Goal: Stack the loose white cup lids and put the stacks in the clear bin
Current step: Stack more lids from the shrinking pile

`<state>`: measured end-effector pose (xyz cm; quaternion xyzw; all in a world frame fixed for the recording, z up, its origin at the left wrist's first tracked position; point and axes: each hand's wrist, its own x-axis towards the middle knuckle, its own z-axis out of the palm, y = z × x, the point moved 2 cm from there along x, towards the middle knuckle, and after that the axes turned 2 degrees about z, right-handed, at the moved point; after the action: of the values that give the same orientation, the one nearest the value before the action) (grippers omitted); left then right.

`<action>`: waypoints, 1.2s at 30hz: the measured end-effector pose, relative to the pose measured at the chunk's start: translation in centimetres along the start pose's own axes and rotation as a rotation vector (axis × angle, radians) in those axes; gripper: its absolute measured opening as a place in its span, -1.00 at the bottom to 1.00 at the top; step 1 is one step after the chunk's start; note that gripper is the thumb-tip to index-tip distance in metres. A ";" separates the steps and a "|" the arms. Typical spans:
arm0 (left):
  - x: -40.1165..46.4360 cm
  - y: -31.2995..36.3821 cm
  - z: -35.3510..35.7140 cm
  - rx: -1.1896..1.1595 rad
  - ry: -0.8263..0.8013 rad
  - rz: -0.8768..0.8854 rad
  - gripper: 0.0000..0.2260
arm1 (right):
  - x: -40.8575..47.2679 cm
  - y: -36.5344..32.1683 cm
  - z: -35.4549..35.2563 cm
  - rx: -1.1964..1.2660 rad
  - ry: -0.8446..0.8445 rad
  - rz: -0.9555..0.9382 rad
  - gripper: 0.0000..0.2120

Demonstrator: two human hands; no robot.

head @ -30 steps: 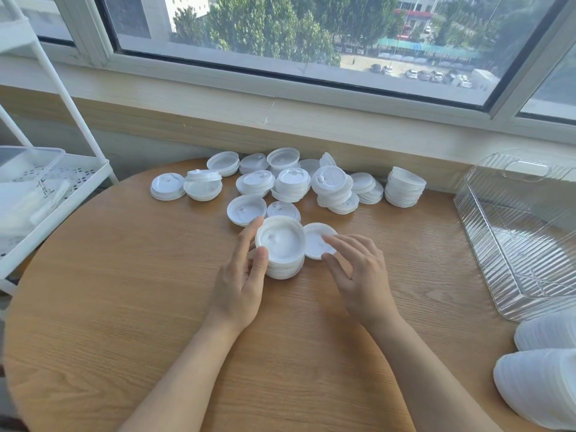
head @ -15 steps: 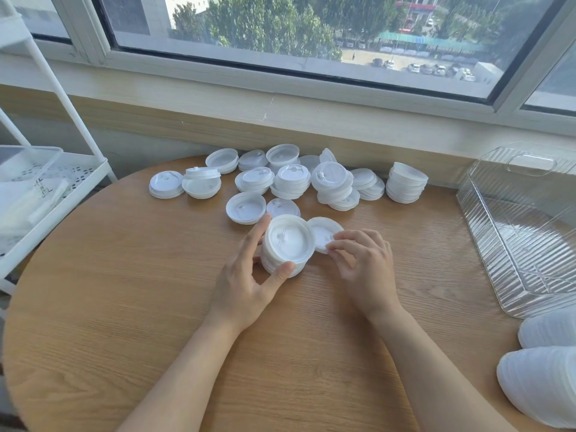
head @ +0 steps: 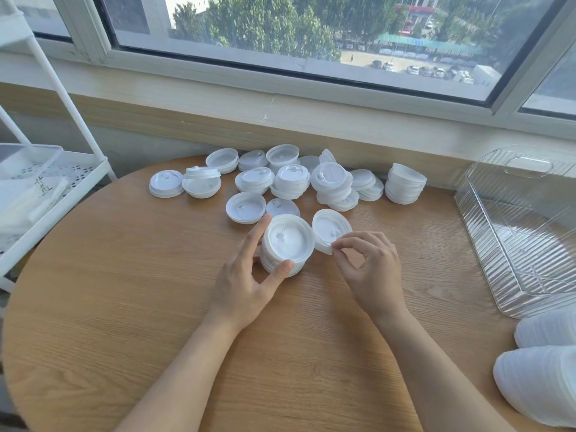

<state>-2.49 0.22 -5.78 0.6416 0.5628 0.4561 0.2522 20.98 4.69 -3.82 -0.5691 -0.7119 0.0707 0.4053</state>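
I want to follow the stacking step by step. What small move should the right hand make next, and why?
Probably carry the single lid left and set it on the stack. The right hand pinches that lid by its near rim, tilted, beside the stack, which the left hand grips between thumb and fingers. The clear bin holds no lids that I can see.

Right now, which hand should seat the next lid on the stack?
Right hand: it already pinches the tilted loose lid beside the stack. The left hand grips the stack, steadying it.
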 end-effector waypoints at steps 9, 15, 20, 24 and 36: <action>0.0 0.0 0.0 -0.003 0.003 0.005 -0.29 | 0.5 -1.3 -0.8 0.068 -0.060 0.091 -0.87; 0.0 0.0 0.0 0.003 -0.003 -0.017 -0.26 | 0.6 -2.7 -1.7 0.143 0.013 0.023 -0.90; 0.1 0.3 -0.1 0.007 -0.002 -0.017 -0.25 | 1.0 -5.1 -1.5 0.119 -0.094 -0.237 -0.94; 0.1 0.6 -0.2 -0.017 0.002 -0.013 -0.23 | 1.0 -5.4 -0.8 0.020 -0.170 -0.343 -0.92; 0.1 0.1 0.0 -0.012 0.014 -0.007 -0.24 | 1.6 -5.1 0.8 0.099 -0.359 -0.114 -0.43</action>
<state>-2.49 0.28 -5.66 0.6349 0.5640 0.4630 0.2538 16.53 4.61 -0.69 -0.4854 -0.7996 0.1830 0.3026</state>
